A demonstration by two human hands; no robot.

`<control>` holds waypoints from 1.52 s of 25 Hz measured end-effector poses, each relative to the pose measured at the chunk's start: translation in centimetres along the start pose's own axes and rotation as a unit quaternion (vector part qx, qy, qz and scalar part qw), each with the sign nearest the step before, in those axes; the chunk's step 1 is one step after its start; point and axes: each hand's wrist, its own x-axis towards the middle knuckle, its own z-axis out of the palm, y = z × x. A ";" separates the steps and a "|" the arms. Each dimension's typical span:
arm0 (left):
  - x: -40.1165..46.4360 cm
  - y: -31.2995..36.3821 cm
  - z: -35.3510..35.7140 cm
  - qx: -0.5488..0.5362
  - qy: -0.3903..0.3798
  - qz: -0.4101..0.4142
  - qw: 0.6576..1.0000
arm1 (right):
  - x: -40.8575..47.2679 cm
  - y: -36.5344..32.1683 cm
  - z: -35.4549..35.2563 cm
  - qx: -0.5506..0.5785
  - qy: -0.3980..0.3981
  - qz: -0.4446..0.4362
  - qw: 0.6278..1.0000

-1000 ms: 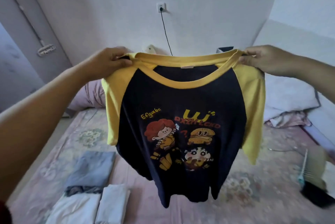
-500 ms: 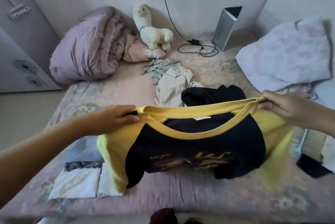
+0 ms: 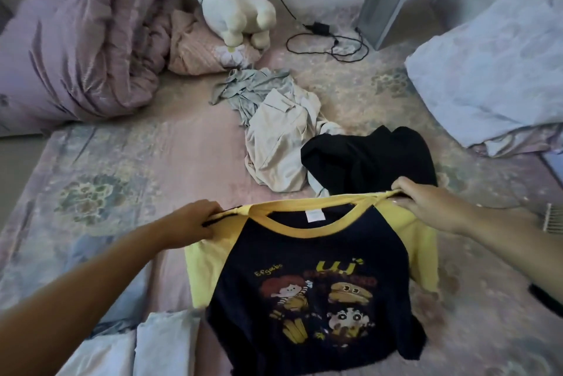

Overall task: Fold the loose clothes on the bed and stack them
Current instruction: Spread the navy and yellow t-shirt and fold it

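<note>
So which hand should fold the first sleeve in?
Probably the left hand: the left yellow sleeve already lies flat beside it on the bed. Both hands pinch the T-shirt at its shoulders; the right hand could stay as anchor.

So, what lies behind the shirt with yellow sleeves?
Behind the shirt lie a black garment and a beige one, both loose. The shirt hides the black garment's near edge and the bed under it.

The left forearm hides most of the folded clothes [image 3: 164, 342], cut off below.
</note>
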 end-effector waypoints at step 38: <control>24.8 -1.4 35.9 0.165 0.194 0.013 0.967 | 22.7 7.4 33.9 -0.297 0.157 -0.106 0.936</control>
